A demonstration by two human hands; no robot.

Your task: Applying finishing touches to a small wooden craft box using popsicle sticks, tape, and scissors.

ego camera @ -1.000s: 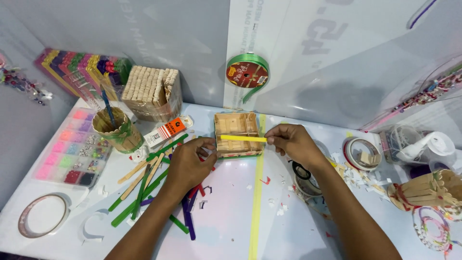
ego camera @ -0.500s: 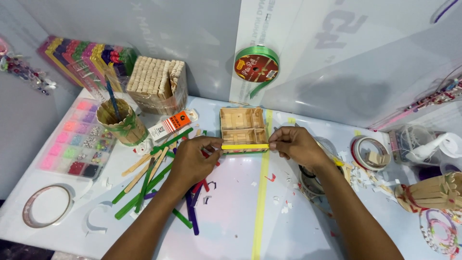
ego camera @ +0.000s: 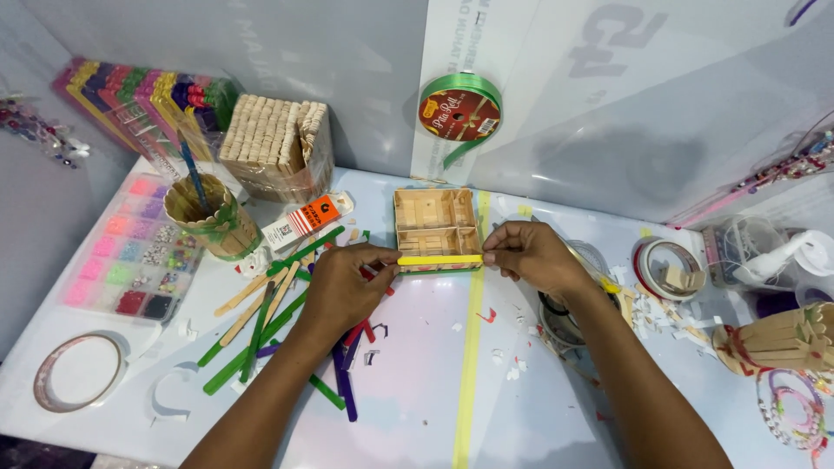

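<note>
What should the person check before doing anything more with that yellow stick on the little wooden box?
1. Both ends held: ok. The left hand pinches one end of the yellow stick and the right hand pinches the other.
2. Stick level along the near edge of the wooden box: ok, it looks straight.
3. Stick ends match the box corners: ok, roughly; fingers hide the exact ends.
4. Glue under the stick: cannot tell.
5. Box flat on the table: ok.
6. Loose coloured sticks away from the box: not ok, some lie right beside its left side.
</note>
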